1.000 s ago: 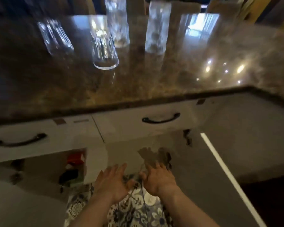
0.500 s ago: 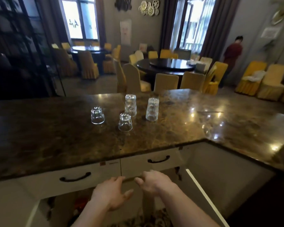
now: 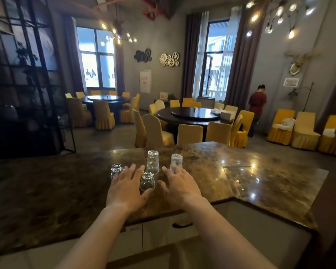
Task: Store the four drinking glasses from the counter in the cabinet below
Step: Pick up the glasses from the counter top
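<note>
Several clear drinking glasses stand upside down on the dark marble counter. A short glass stands nearest, between my two hands. Another short glass is at the left, partly behind my left hand. A tall glass and a second tall glass stand behind. My left hand is spread open over the counter, thumb close to the near short glass. My right hand is open too, fingertips next to the right tall glass. Neither hand holds anything.
White drawers with a black handle run under the counter edge. The counter turns a corner at the right. Beyond it lie round dining tables, yellow-covered chairs and a person in red far right.
The view rose from the cabinet and drawers to the counter top. Both hands went up from the cabinet front and forward over the counter, to either side of the near short glass.
</note>
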`<state>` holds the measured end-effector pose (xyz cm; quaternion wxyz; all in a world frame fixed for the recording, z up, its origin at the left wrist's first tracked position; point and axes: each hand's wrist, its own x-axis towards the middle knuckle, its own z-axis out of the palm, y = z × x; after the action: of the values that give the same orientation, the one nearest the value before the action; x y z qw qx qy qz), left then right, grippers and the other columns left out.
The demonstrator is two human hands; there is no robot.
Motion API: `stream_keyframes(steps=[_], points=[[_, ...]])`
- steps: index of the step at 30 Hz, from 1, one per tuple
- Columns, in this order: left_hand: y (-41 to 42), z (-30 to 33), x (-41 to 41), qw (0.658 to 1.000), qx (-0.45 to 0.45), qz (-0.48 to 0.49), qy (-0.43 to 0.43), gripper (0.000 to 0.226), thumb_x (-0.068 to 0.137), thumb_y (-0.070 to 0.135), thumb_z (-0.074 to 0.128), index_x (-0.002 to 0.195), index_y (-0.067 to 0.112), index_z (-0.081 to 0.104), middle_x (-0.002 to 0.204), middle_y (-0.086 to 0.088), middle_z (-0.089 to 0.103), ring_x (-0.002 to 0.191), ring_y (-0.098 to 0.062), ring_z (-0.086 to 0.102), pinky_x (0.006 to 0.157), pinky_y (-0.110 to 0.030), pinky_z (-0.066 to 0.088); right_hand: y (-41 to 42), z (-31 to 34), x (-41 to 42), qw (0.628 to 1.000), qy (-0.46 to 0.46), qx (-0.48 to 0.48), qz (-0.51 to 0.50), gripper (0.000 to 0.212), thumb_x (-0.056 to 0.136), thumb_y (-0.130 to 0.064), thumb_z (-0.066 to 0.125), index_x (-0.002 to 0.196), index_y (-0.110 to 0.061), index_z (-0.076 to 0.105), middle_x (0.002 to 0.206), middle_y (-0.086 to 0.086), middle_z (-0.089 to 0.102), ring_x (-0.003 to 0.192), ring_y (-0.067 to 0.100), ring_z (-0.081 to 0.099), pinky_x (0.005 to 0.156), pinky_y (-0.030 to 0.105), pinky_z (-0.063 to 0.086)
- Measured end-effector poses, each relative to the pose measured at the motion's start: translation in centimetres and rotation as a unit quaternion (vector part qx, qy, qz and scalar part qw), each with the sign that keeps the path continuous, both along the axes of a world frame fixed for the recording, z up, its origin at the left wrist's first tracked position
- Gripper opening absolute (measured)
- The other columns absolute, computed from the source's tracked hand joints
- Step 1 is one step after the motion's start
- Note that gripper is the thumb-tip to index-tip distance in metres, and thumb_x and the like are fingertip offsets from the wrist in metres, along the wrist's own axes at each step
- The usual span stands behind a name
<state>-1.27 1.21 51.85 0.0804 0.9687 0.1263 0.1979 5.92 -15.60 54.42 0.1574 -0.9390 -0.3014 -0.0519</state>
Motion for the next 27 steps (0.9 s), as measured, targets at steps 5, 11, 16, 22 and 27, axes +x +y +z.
stream_keyframes(steps=[5, 11, 16, 22, 27], points=[[0.9, 0.3, 2.7, 0.997, 0.063, 0.015, -0.047, 0.088, 0.087, 0.071, 0.044, 0.155, 0.035, 0.000, 0.165, -0.002, 0.000, 0.151, -0.026, -0.003, 0.121, -0.046, 0.001, 0.4, -0.1, 2.6, 0.998, -0.063, 0.020, 0.014, 0.065, 0.103, -0.047, 0.042, 0.160, -0.027, 0.017, 0.169, 0.011, 0.006, 0.155, 0.029, 0.001, 0.125, 0.048, 0.012], [2.0, -0.3, 7.4, 0.996, 0.078, 0.040, -0.029, 0.091, 0.086, 0.070, 0.048, 0.154, 0.038, -0.004, 0.165, -0.002, -0.001, 0.151, -0.024, -0.002, 0.121, -0.044, -0.001, 0.9, -0.6, 8.4, 0.998, -0.054, 0.032, 0.031, 0.066, 0.103, -0.048, 0.041, 0.160, -0.029, 0.015, 0.169, 0.010, 0.003, 0.156, 0.028, 0.000, 0.125, 0.045, 0.010], [3.6, 0.0, 10.3, 0.996, 0.056, 0.076, -0.004, 0.089, 0.086, 0.068, 0.050, 0.154, 0.038, 0.001, 0.165, 0.000, 0.007, 0.151, -0.022, 0.004, 0.120, -0.042, 0.004, 1.0, -1.2, 13.9, 0.998, -0.028, 0.025, 0.052, 0.068, 0.102, -0.047, 0.043, 0.160, -0.028, 0.014, 0.169, 0.011, 0.007, 0.155, 0.029, 0.004, 0.125, 0.045, 0.015], [6.4, -2.4, 10.8, 0.990, 0.011, 0.117, 0.080, 0.088, 0.088, 0.060, 0.056, 0.155, 0.037, 0.004, 0.164, 0.001, 0.012, 0.150, -0.021, 0.012, 0.122, -0.042, 0.015, 2.5, -6.2, 17.8, 0.997, 0.035, -0.005, 0.069, 0.070, 0.101, -0.044, 0.047, 0.160, -0.026, 0.015, 0.169, 0.014, 0.006, 0.155, 0.029, 0.005, 0.124, 0.046, 0.017], [11.1, -5.0, 10.7, 0.976, -0.052, 0.162, 0.136, 0.088, 0.089, 0.054, 0.061, 0.155, 0.037, 0.006, 0.163, 0.001, 0.017, 0.146, -0.023, 0.024, 0.116, -0.041, 0.031, 6.5, -10.6, 19.2, 0.991, 0.053, -0.054, 0.114, 0.081, 0.096, -0.038, 0.061, 0.159, -0.028, 0.012, 0.168, 0.010, 0.006, 0.154, 0.031, 0.009, 0.123, 0.048, 0.022]])
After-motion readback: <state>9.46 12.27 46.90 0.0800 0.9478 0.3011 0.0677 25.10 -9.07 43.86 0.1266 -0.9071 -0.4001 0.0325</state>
